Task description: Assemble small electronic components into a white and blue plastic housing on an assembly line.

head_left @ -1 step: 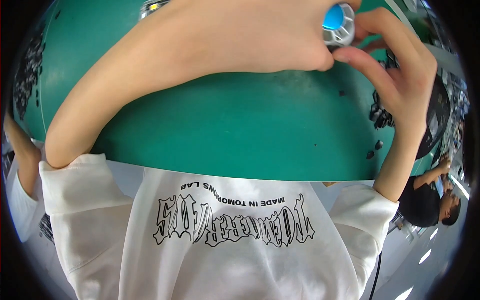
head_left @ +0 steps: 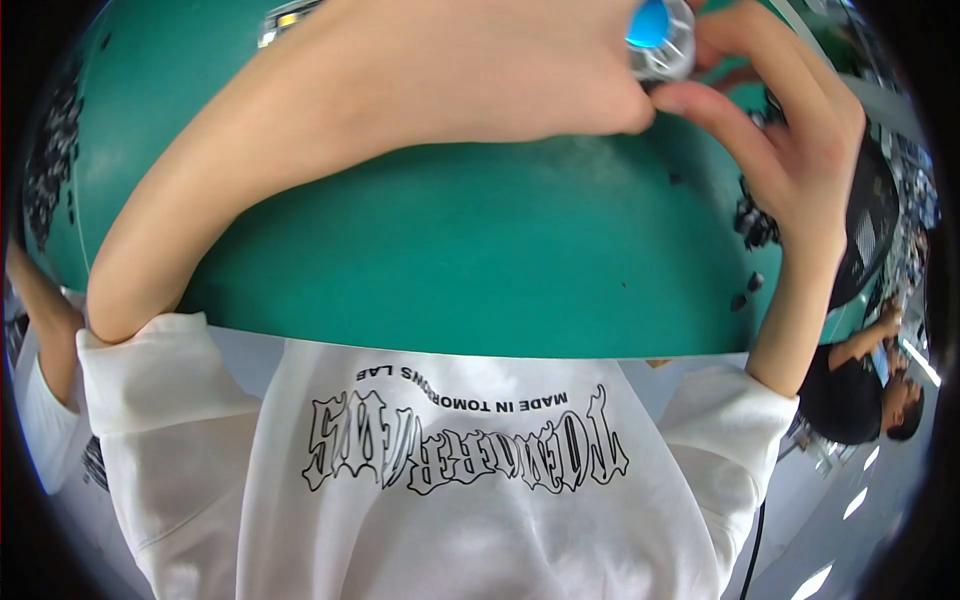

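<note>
Near the top right of the green table (head_left: 430, 250), a round silver part (head_left: 682, 45) with ribs and a bright blue disc in its middle is tilted toward me. My left hand (head_left: 530, 70) reaches across from the left, closed around this part, its back covering the part's left side. From the right, my right hand (head_left: 795, 150) curls its thumb and fingers to the part's rim. The right thumb tip lies just below the rim, close to the left hand's fingertip. The part's underside, and anything beneath it, is hidden.
Small black pieces lie heaped at the far left (head_left: 50, 160) and beside my right wrist (head_left: 755, 222). A black mesh item (head_left: 870, 230) stands at the right edge. Behind my left forearm is a metallic object (head_left: 285, 22) with a yellow patch. Other people sit at both sides.
Both hands and the round part have shifted slightly left and upward in the picture. The hold on the part looks the same.
</note>
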Available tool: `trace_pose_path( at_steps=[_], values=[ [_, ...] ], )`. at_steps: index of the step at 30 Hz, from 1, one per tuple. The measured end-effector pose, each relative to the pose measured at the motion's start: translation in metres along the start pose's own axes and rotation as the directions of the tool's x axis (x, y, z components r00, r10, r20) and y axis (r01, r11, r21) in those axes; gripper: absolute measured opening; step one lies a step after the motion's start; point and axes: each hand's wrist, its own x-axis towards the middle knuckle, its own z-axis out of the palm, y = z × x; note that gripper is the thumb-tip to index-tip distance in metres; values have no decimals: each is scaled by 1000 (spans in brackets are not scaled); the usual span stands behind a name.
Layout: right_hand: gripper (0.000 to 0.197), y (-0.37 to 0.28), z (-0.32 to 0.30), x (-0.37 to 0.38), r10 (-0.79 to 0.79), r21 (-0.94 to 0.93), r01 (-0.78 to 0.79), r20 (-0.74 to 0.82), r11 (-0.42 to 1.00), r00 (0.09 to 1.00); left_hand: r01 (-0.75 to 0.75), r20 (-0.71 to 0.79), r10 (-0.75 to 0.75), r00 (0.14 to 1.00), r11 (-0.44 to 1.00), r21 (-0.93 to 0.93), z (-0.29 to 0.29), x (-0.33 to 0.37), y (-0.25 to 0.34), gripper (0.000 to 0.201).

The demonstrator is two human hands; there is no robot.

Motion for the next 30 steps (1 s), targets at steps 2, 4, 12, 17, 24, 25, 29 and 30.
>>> trace_pose_path(
  at_steps=[2, 4, 12, 17, 24, 25, 29, 30],
  values=[
    [24, 2, 5, 7, -19, 25, 19, -17, 999, 1000, 20, -57, -18, 998, 999, 38, 7, -4, 2, 27],
    [23, 1, 12, 16, -56, 77, 63, -87, 995, 995, 2, -11, -2, 1000, 999, 42, 9, 1, -1, 29],
    [21, 3, -23, -32, 355, 221, -319, -148, 922, 923, -114, 237, 87, 968, 988, 100, -33, 11, -11, 54],
    [21, -10, -37, -103, 657, 115, -647, -160, 754, 737, -62, 99, 32, 995, 948, 314, -11, 6, -7, 67],
    [16, -11, -18, -109, 680, -202, -674, -48, 711, 731, -254, 131, 230, 964, 945, 208, -24, 6, -47, 70],
    [16, -9, -16, -108, 660, -184, -658, -61, 730, 749, -276, 129, 253, 959, 935, 221, -27, 3, -56, 70],
    [15, -6, -22, -99, 682, -110, -684, -60, 721, 728, -366, 105, 351, 930, 898, 245, -28, -10, -97, 71],
    [14, -7, -27, -98, 739, -53, -740, -45, 671, 673, -382, 96, 370, 924, 887, 258, -27, -15, -101, 72]
  ],
)
